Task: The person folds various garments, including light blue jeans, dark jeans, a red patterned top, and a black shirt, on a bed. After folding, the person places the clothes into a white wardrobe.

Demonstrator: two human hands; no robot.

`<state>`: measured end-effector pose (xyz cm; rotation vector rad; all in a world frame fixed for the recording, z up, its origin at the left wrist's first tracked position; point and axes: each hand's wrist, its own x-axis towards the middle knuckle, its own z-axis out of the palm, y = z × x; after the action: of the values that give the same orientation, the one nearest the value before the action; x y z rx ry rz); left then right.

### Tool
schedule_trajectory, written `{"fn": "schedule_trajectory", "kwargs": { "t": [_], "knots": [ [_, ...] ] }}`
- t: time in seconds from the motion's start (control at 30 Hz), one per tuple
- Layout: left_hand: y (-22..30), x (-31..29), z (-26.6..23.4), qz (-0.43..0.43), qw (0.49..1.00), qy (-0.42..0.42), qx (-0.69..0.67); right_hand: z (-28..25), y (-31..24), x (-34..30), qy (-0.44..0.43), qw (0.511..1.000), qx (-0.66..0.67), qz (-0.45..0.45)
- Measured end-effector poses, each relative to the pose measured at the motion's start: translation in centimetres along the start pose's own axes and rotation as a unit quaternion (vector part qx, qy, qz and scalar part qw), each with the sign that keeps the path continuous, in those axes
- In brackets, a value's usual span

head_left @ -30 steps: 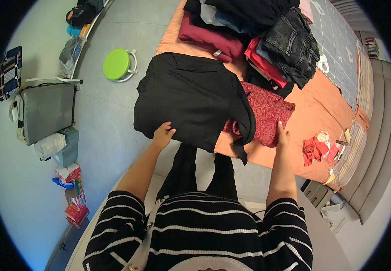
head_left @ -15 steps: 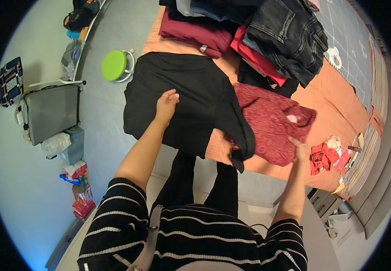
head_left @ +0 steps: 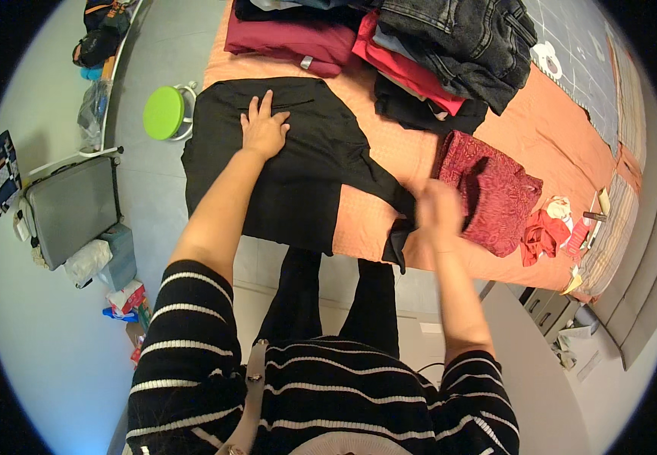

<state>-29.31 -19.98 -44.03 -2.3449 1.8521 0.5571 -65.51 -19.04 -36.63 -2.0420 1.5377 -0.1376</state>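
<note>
Black garment, stacked clothes beyond, stool

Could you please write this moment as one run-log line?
left hand: spread on black garment | right hand: blurred, near red patterned garment, contact unclear | beneath garments: orange cover

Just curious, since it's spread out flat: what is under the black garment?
Along the right side of the black garment, the orange sheet shows and seems to continue beneath; anything else under there is covered.
</note>
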Motion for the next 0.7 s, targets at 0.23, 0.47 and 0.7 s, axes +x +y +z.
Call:
{"fn": "schedule_trajectory", "kwargs": {
  "t": [0.23,0.47,0.7],
  "knots": [
    [-2.6,6.6,-1.8,0.017,0.996,0.060,0.071,12.1,-0.1,1.9,-0.010,0.994,-0.083,0.070],
    [-7.4,14.7,-5.2,0.127,0.983,0.103,-0.081,8.8,3.6,-0.9,-0.114,0.905,0.335,0.235],
    [-8.0,9.5,-2.6,0.100,0.938,0.209,-0.259,0.4,-2.7,-3.8,-0.238,0.722,0.560,0.329]
  ]
}}
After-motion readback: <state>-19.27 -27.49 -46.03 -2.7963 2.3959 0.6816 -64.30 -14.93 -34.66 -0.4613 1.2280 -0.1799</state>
